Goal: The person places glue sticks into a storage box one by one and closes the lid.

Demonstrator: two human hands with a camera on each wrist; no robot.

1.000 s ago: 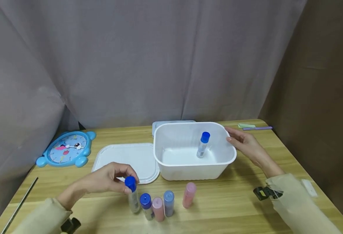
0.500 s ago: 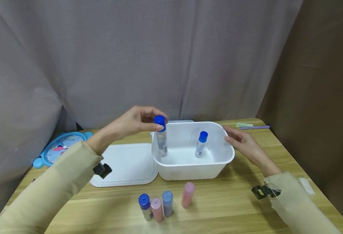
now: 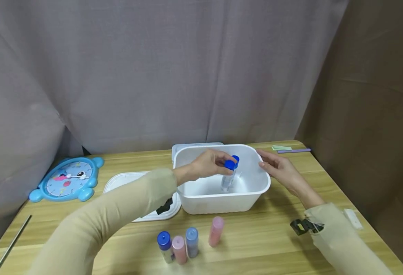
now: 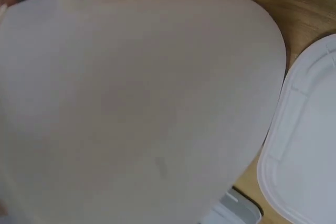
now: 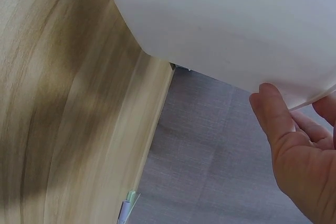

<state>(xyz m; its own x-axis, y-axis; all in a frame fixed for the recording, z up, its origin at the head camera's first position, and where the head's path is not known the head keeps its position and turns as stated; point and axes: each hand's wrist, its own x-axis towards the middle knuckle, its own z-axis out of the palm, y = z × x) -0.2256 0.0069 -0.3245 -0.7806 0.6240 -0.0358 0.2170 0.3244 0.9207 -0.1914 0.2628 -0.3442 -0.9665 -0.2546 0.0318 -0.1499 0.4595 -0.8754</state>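
On the near side of the tabletop [image 3: 263,248], a blue-capped tube [image 3: 165,248], a pink tube [image 3: 179,250] and a pale-blue tube [image 3: 192,243] stand close together, upright, caps on top, likely so that each cap is easy to grasp from above. A second pink tube [image 3: 216,232] stands just to their right. A thin rod [image 3: 12,244] lies at the left edge, a white bar [image 3: 353,219] on the far right.

Beyond the tubes sits the open white tub [image 3: 218,205], its lid [image 4: 307,140] flat on the left, partly under the left sleeve. The left hand [image 3: 206,165] reaches over the tub's left end and pinches a clear tube [image 3: 227,184] by its blue cap, keeping it nearly upright inside the tub; whether its base touches the floor there is hard to tell. Just behind it, mostly hidden, is another blue cap [image 3: 236,159], also inside the tub. The right hand [image 3: 284,171] pinches the rim at the tub's right end between thumb and fingers, probably to steady it.

Farther back, a blue clock [image 3: 67,179] lies face up on the left, a pale flat case [image 3: 196,145] lies behind the tub, and a green slip [image 3: 281,148] and purple pen [image 3: 294,151] lie on the right.
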